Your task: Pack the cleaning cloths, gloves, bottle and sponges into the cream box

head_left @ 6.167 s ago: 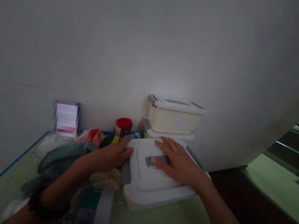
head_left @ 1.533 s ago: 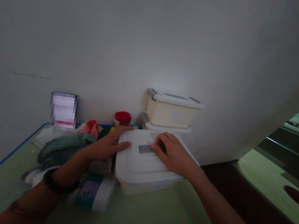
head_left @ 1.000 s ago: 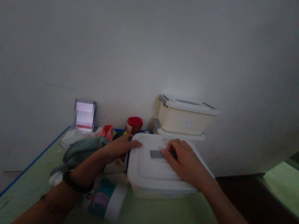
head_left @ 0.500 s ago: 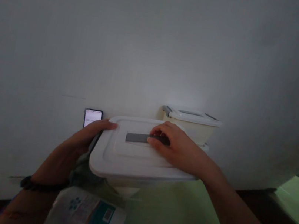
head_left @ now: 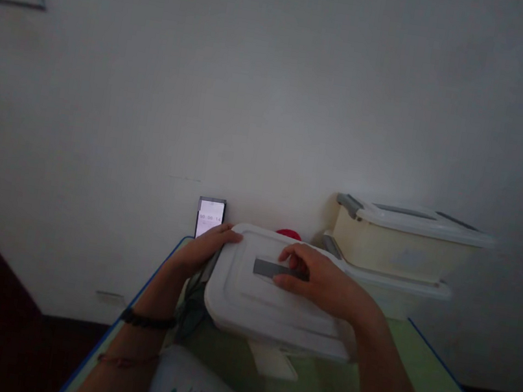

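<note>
A storage box with a white lid (head_left: 244, 311) is in front of me over the table, its lid tilted slightly toward me. My left hand (head_left: 207, 247) grips the box's left end, thumb on top of the lid rim and the other fingers hidden below. With thumb and fingers bent together, my right hand (head_left: 313, 276) pinches the grey handle (head_left: 264, 268) in the middle of the lid. The lid hides most of the box's body. Nearest me lies a white plastic pack (head_left: 193, 389) with teal print. Dark fabric (head_left: 192, 313) shows below my left hand.
Two more lidded boxes are stacked at the back right, the upper cream box (head_left: 396, 249) on a lower lid (head_left: 396, 282). A phone (head_left: 210, 218) showing a timer leans on the wall. Something red (head_left: 289, 233) peeks out behind the lid. A white card-like piece (head_left: 273, 361) lies on the green table (head_left: 439, 386).
The view has shifted, so the phone and stacked boxes appear farther right. The held box sits lower against the phone and stack, its lid tipped more toward me. Both hands keep their hold.
</note>
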Motion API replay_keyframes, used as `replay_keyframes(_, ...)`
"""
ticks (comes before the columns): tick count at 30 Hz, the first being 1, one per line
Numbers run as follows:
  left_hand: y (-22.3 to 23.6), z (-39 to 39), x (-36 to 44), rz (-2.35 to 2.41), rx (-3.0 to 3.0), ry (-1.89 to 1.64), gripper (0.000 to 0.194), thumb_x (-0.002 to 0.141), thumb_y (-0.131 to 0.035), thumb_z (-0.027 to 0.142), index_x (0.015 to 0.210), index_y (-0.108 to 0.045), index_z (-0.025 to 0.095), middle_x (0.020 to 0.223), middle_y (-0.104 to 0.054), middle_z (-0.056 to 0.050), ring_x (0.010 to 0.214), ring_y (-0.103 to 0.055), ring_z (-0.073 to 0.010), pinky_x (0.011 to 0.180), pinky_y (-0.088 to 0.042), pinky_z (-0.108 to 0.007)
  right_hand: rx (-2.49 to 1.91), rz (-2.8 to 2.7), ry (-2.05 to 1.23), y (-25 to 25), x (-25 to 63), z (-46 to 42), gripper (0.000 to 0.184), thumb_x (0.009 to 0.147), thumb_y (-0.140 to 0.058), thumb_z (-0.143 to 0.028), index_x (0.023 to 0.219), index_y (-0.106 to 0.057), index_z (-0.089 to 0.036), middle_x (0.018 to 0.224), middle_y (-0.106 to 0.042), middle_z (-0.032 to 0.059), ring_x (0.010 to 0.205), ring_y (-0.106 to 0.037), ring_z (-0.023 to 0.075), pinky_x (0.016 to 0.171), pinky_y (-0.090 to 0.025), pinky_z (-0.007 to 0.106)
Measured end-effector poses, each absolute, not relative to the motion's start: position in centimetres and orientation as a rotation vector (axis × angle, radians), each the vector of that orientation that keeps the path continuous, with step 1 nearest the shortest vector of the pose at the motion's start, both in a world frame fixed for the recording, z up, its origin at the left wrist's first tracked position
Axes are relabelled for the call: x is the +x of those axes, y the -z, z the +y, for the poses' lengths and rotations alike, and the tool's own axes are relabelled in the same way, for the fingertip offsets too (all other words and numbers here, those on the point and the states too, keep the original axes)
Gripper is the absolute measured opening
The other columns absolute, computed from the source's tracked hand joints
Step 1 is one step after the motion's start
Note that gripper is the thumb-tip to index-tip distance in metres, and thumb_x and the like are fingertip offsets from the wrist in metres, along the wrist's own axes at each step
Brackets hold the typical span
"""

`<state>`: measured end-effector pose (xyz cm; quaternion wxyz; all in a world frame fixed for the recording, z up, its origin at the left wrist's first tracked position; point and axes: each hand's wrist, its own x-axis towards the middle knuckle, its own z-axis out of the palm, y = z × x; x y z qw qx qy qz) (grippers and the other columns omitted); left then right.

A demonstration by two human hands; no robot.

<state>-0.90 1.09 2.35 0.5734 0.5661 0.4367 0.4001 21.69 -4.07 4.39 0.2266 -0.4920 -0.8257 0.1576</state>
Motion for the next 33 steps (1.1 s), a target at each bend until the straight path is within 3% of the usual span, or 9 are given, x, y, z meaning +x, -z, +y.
replay_keyframes(7,-1.6,2.0,-1.7,0.976,1.331,-0.897,0.026,0.074,-0.059,0.033,0.091,-0.058,0.014,0.080,-0.064,-0.003,0.071,-0.059,-0.0157,0.064,-0.046,-0.025,-1.352,-2.251,-0.411,-4.1,21.4,-3.7,0.020,0.078,-0.061,-0.035,0.092,-0.058,-0.020,0.088,-0.059,0.0032,0.079,-0.053,0.0175,0.070,-0.041,0.030)
replay_keyframes(12,-1.2,2.3,-2.0,0.991,1.356,-0.877,0.037,0.074,-0.059,0.045,0.092,-0.062,0.013,0.082,-0.067,-0.006,0.075,-0.061,-0.0203,0.067,-0.048,-0.030,-1.424,-2.220,-0.356,-4.1,21.1,-3.9,0.022,0.078,-0.061,-0.039,0.087,-0.059,-0.019,0.086,-0.061,0.0031,0.078,-0.055,0.0175,0.070,-0.041,0.031)
replay_keyframes(22,-2.1,2.2,-1.9,1.183,1.528,-0.963,0.037,0.073,-0.057,0.050,0.084,-0.064,0.015,0.080,-0.066,-0.003,0.076,-0.058,-0.0201,0.066,-0.044,-0.029,-1.685,-2.181,0.018,-4.3,20.2,-5.0,0.025,0.083,-0.056,-0.043,0.081,-0.055,-0.017,0.087,-0.060,0.0063,0.083,-0.055,0.0227,0.071,-0.042,0.035)
replay_keyframes(28,-3.3,1.5,-1.0,1.292,1.626,-1.102,0.042,0.073,-0.058,0.050,0.100,-0.062,0.018,0.099,-0.062,-0.004,0.091,-0.055,-0.0212,0.071,-0.042,-0.027,-1.645,-2.206,0.120,-4.1,20.1,-4.3,0.025,0.087,-0.050,-0.039,0.088,-0.056,-0.014,0.098,-0.060,0.0112,0.091,-0.055,0.0246,0.080,-0.043,0.037)
replay_keyframes(33,-4.1,0.4,0.4,1.285,1.595,-1.101,0.047,0.073,-0.057,0.046,0.111,-0.058,0.019,0.086,-0.063,-0.004,0.072,-0.057,-0.0190,0.060,-0.042,-0.027,-1.570,-2.183,0.061,-3.9,20.6,-3.9,0.026,0.086,-0.052,-0.041,0.087,-0.059,-0.016,0.096,-0.062,0.0095,0.087,-0.057,0.0222,0.076,-0.043,0.033)
